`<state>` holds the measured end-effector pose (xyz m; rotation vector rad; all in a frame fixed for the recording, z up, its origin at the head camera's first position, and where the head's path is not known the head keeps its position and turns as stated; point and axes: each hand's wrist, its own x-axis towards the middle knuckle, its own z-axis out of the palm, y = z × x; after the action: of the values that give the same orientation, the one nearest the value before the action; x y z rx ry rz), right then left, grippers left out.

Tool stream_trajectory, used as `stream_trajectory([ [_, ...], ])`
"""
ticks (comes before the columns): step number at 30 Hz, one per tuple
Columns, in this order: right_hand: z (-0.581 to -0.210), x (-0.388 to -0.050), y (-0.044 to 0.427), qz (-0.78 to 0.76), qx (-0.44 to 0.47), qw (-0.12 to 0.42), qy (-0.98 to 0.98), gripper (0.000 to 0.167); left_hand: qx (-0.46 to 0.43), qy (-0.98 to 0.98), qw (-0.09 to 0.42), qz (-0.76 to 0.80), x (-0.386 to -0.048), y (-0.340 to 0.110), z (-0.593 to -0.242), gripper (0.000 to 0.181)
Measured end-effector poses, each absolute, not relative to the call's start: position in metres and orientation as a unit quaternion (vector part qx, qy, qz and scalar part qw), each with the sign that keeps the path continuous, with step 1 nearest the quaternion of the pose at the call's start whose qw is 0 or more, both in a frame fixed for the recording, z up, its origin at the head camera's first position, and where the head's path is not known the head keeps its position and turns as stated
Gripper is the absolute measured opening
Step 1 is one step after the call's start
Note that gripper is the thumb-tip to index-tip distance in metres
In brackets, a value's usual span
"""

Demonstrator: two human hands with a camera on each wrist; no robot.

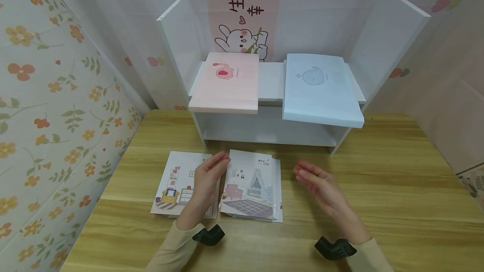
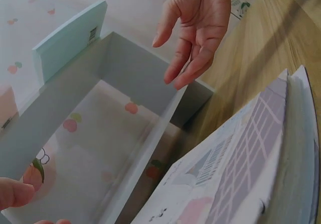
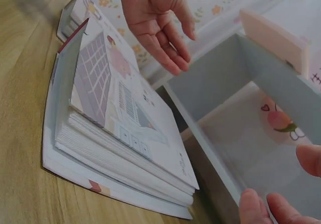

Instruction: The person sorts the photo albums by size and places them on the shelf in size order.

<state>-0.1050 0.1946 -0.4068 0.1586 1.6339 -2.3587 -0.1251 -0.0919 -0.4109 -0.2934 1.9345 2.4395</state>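
Observation:
My left hand (image 1: 206, 181) hovers over the gap between two book stacks, its fingers relaxed and holding nothing. The left stack (image 1: 166, 184) shows a room with an armchair on its cover; the right stack (image 1: 249, 184) shows a crib and a rug. Over the wood to the right of the stacks is my right hand (image 1: 321, 186), palm facing inward, with nothing in it. The right wrist view shows several thick books (image 3: 140, 118) piled up, my left hand (image 3: 155, 25) beyond them and my right fingertips at the lower right.
A white shelf (image 1: 270, 125) with tall side panels stands at the back of the wooden table (image 1: 401, 205). A pink elephant book (image 1: 227, 83) and a light blue whale book (image 1: 321, 91) lie on its upper board, jutting over the front edge. Patterned curtains (image 1: 68, 108) hang around.

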Motion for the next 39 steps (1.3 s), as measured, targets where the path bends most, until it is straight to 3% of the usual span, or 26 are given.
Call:
stream_trajectory([
  [39, -0.428, -0.096, 0.180, -0.793, 0.056, 0.197, 0.573, 0.056, -0.151, 0.616, 0.049, 0.771, -0.106, -0.111, -0.435, 0.044],
])
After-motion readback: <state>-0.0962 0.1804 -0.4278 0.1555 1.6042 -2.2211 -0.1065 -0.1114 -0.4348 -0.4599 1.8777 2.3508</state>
